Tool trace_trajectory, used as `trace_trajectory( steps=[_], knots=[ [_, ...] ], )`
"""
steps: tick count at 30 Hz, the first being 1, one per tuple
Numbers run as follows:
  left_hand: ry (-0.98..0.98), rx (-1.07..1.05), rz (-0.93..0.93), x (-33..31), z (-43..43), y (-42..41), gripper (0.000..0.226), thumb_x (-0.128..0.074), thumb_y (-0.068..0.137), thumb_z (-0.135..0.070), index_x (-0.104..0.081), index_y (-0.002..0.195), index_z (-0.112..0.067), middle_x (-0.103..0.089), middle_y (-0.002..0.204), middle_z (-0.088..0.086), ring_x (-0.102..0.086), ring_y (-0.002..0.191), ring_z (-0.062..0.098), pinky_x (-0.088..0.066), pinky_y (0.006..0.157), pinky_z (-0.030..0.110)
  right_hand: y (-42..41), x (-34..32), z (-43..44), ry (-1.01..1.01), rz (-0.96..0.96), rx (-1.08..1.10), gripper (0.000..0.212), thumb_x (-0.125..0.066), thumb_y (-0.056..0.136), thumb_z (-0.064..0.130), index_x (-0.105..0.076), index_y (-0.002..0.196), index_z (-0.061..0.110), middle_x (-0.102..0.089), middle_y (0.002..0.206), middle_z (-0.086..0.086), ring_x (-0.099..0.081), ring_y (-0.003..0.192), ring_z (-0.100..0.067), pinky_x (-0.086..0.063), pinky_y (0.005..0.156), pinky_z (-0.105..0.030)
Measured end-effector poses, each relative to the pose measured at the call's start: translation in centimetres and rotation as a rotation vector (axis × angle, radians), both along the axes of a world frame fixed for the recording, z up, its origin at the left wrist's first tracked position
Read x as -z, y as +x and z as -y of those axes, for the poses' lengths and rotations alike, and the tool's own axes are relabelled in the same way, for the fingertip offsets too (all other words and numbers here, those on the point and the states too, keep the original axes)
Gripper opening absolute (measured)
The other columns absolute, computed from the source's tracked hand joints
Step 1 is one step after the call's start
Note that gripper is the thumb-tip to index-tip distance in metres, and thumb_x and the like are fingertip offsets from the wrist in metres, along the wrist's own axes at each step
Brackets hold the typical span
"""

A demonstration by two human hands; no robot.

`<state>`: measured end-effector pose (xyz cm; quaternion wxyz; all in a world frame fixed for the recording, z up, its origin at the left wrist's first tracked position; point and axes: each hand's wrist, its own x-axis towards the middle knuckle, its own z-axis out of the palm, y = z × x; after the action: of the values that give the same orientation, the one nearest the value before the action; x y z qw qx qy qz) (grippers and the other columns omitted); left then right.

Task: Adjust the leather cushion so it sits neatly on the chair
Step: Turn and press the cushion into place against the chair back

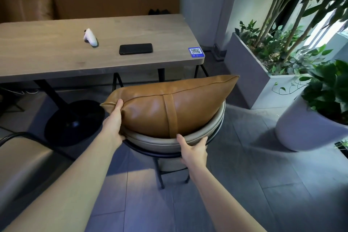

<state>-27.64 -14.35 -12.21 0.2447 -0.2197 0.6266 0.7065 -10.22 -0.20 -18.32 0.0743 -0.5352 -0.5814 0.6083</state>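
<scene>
1. Two hands are at work at the chair (169,142), which is seen from behind its curved, padded backrest; the seat itself is hidden.
2. The cushion (150,111) stands on edge inside the curve of the backrest, leaning against it, with its sewn strap (170,115) facing the camera.
3. The cushion is tilted: its right corner rises high and pokes out past the backrest, while its left corner hangs lower and also juts beyond the rim.
4. The left hand (113,122) grips the cushion's left end, thumb on top near the seam and fingers curled under the lower edge.
5. The right hand (194,149) is closed over the top rim of the backrest, thumb just beside the bottom of the strap; it seems to steady the chair and not to hold the cushion.
6. Done so far, as I judge it: the cushion is on the chair and resting against the back.
7. Left to do: level it, centre it so the strap stands upright in the middle, and settle it so no corner sticks out unevenly.
8. The task looks about midway; the left-hand grip suits pulling that end up or nudging the cushion to the right.
9. Behind the chair stands a table (47,62) with a phone (135,49) and a white controller (90,37) on it, well apart from the work.
</scene>
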Motion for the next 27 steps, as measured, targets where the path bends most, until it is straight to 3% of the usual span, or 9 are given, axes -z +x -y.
trace_trajectory(
  steps=[4,6,8,11,14,17,19,22,27],
  knots=[
    [-0.353,-0.118,-0.186,-1.9,-0.7,1.2,0.101,-0.072,0.063,-0.075,-0.044,0.146,-0.024,-0.054,0.144,0.006,-0.054,0.126,0.034,-0.045,0.105,0.050,0.1,0.6,-0.8,-0.017,0.015,-0.080,0.142,-0.074,0.054,0.083,0.005,0.161,0.033,-0.039,0.158,-0.006,-0.064,0.118,-0.034,-0.054,0.102,-0.051],
    [-0.669,-0.178,-0.410,-2.7,-1.1,2.1,0.092,-0.071,0.081,-0.059,-0.026,0.155,-0.027,-0.036,0.158,0.013,-0.044,0.137,0.038,-0.038,0.110,0.054,0.6,0.9,-1.8,-0.088,0.011,-0.115,0.145,-0.076,0.037,0.091,-0.010,0.155,0.037,-0.055,0.131,-0.004,-0.060,0.094,-0.027,-0.058,0.090,-0.045],
    [-0.892,-0.158,-0.657,-3.8,-1.6,3.0,0.086,-0.070,0.088,-0.038,-0.019,0.157,-0.029,-0.021,0.165,0.017,-0.031,0.146,0.038,-0.029,0.115,0.057,1.3,0.4,-2.8,-0.124,0.000,-0.139,0.126,-0.078,0.045,0.085,-0.023,0.145,0.032,-0.052,0.105,0.002,-0.053,0.084,-0.021,-0.057,0.074,-0.037],
    [-1.100,0.100,-0.998,-4.6,-3.5,5.1,0.083,-0.069,0.088,-0.018,-0.023,0.156,-0.029,-0.014,0.167,0.015,-0.013,0.153,0.034,-0.012,0.122,0.057,2.6,-0.6,-4.8,-0.162,-0.005,-0.111,0.091,-0.079,0.070,0.066,-0.028,0.140,0.036,-0.055,0.129,-0.001,-0.063,0.111,-0.031,-0.060,0.081,-0.047],
    [-1.189,0.536,-1.249,-4.2,-7.3,8.4,0.094,-0.072,0.083,-0.044,-0.015,0.157,-0.036,-0.006,0.169,0.009,-0.001,0.155,0.031,0.000,0.122,0.055,3.0,-1.3,-7.4,-0.115,-0.008,-0.105,0.098,-0.078,0.075,0.060,-0.019,0.151,0.043,-0.055,0.139,0.000,-0.062,0.116,-0.032,-0.058,0.079,-0.045],
    [-1.268,0.932,-1.177,-2.5,-10.7,10.6,0.116,-0.068,0.073,-0.073,0.008,0.156,-0.044,0.015,0.168,0.009,0.016,0.152,0.038,0.002,0.120,0.063,2.3,-2.1,-9.6,-0.052,0.024,-0.132,0.108,-0.076,0.072,0.056,-0.012,0.157,0.042,-0.049,0.151,-0.002,-0.054,0.127,-0.034,-0.054,0.089,-0.049],
    [-1.384,1.007,-1.094,-1.4,-11.8,11.2,0.135,-0.068,0.064,-0.081,0.026,0.151,-0.041,0.029,0.163,0.014,0.025,0.148,0.045,0.004,0.118,0.068,1.6,-2.7,-10.5,-0.053,0.056,-0.189,0.109,-0.073,0.065,0.052,-0.014,0.156,0.039,-0.048,0.150,-0.006,-0.055,0.122,-0.038,-0.051,0.097,-0.057],
    [-1.505,1.011,-1.049,-0.4,-12.2,11.8,0.149,-0.075,0.060,-0.078,0.039,0.146,-0.035,0.033,0.160,0.019,0.026,0.146,0.049,0.003,0.116,0.070,0.6,-3.3,-11.1,-0.107,0.082,-0.221,0.106,-0.069,0.062,0.047,-0.018,0.154,0.035,-0.051,0.141,-0.009,-0.064,0.094,-0.038,-0.059,0.083,-0.053],
    [-1.641,0.982,-1.047,0.0,-13.0,11.9,0.151,-0.076,0.065,-0.071,0.049,0.138,-0.029,0.026,0.162,0.023,0.017,0.147,0.053,-0.006,0.115,0.072,0.3,-2.5,-11.1,-0.094,0.045,-0.107,0.111,-0.071,0.060,0.045,-0.019,0.158,0.039,-0.049,0.145,-0.005,-0.058,0.116,-0.042,-0.065,0.061,-0.050]
  ],
)
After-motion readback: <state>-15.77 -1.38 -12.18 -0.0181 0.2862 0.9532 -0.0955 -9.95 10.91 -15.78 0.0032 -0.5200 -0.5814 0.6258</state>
